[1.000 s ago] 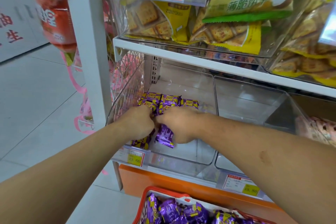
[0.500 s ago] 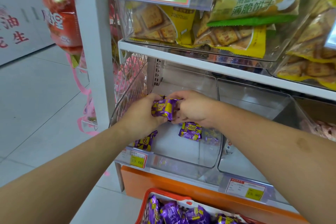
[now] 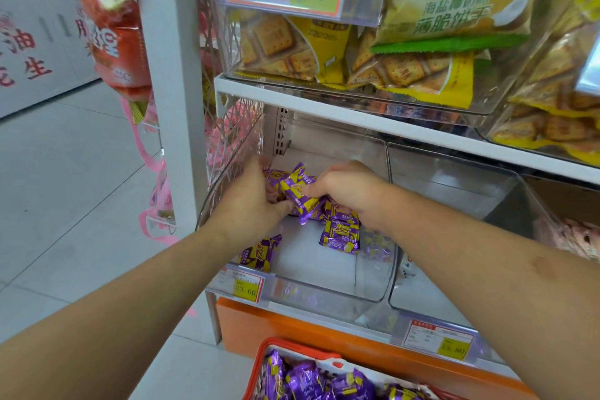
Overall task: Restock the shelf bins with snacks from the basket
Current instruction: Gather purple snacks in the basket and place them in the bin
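Clear bin (image 3: pixel 373 289) on the lower shelf, its white floor largely bare forward of the fingers, with room for far more stock; orange basket (image 3: pixel 292 346) of purple packets stands below and behind both wrists. Left hand (image 3: pixel 250 201) and right hand (image 3: pixel 344 187) meet at the bin's rear left, fingers of each curled onto one cluster of purple snack packets (image 3: pixel 300 196), the uppermost lying aslant between the thumbs. Two loose packets rest just nearer than the fingers; both hands equally near the cluster
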Action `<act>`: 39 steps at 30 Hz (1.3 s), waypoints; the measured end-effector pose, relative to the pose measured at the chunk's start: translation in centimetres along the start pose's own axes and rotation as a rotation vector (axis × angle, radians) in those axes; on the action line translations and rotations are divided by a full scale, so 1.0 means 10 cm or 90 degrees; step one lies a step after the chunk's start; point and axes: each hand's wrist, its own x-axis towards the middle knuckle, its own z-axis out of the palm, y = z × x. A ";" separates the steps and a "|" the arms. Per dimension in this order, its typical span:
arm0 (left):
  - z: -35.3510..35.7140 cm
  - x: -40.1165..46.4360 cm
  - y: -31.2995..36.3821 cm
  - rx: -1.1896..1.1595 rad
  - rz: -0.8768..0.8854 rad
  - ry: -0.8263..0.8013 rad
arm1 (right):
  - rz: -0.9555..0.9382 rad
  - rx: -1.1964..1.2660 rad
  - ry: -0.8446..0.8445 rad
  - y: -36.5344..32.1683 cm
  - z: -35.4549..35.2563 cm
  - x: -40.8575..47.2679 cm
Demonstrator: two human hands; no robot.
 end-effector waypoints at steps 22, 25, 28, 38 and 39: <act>0.15 0.14 -0.07 0.433 0.102 -0.218 | -0.097 -0.491 -0.001 0.03 0.03 0.02; 0.23 0.15 -0.07 0.397 0.096 -0.237 | -0.087 -0.597 -0.049 0.07 0.09 -0.02; 0.26 0.13 -0.01 0.411 0.091 -0.192 | -0.084 -0.661 -0.128 0.04 0.12 -0.04; 0.29 0.15 -0.05 0.395 0.111 -0.177 | -0.212 -0.784 -0.075 0.15 0.21 -0.05; 0.27 0.15 -0.06 0.375 0.083 -0.198 | -0.215 -0.799 -0.074 0.14 0.21 -0.07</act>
